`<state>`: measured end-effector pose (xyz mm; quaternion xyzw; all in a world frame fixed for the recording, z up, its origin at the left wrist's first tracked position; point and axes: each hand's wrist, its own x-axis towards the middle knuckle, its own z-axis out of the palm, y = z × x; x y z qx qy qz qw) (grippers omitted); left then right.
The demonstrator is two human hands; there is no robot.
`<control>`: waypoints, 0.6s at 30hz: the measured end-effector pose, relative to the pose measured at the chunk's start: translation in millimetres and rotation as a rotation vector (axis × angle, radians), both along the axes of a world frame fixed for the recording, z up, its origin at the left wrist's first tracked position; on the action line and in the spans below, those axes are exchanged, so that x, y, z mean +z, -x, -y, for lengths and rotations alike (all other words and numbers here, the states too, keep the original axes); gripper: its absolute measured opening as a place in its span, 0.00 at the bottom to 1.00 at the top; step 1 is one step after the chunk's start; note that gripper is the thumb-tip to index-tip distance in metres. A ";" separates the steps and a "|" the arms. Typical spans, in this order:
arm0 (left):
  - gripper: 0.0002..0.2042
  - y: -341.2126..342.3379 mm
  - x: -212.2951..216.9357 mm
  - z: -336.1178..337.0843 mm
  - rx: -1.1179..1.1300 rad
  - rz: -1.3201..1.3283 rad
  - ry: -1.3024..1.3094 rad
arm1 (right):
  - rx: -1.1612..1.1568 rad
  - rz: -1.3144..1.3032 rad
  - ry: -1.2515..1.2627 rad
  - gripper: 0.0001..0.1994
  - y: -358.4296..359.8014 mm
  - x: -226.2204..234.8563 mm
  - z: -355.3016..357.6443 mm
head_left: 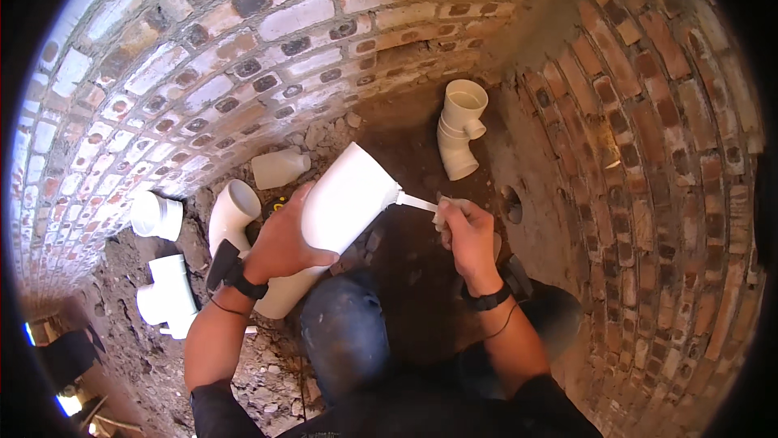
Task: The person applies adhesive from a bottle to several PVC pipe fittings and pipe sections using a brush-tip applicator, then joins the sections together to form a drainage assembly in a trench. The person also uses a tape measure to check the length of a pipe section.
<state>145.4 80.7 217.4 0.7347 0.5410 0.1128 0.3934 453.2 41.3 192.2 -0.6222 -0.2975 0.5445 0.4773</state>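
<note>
A white plastic pipe (347, 199) is tilted in front of me, its cut end toward the upper right. My left hand (279, 235) is closed around its left side, thumb across the lower part. My right hand (468, 235) pinches a narrow white strip (419, 202), which runs to the pipe's ragged right edge and touches it. I cannot tell whether the strip is a tool or a piece of the pipe. Below my left hand, a pale cylindrical length (282, 295) shows beside my knee; whether it belongs to the same pipe is unclear.
A cream pipe bend with a side port (459, 130) stands near the far corner. At left lie a white elbow (231, 215), a short white fitting (156, 216), a branched fitting (168, 292) and a plastic bottle (279, 169) among rubble. Brick walls (640, 179) rise close by; one has a hole (511, 204).
</note>
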 end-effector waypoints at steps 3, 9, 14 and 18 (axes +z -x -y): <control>0.57 3.3 10.3 2.8 0.014 0.048 0.061 | -0.055 -0.145 0.052 0.11 -3.3 -20.6 7.3; 0.56 1.8 25.7 10.6 -0.092 0.026 0.005 | 0.009 -0.354 0.140 0.11 -14.9 -46.8 4.3; 0.54 -2.2 45.2 16.0 -0.200 -0.100 -0.164 | 0.184 -0.385 0.172 0.13 -36.4 -42.0 -26.4; 0.54 -8.8 57.5 16.8 -0.286 -0.210 -0.275 | 0.367 -0.148 -0.044 0.13 -49.2 -5.6 -56.1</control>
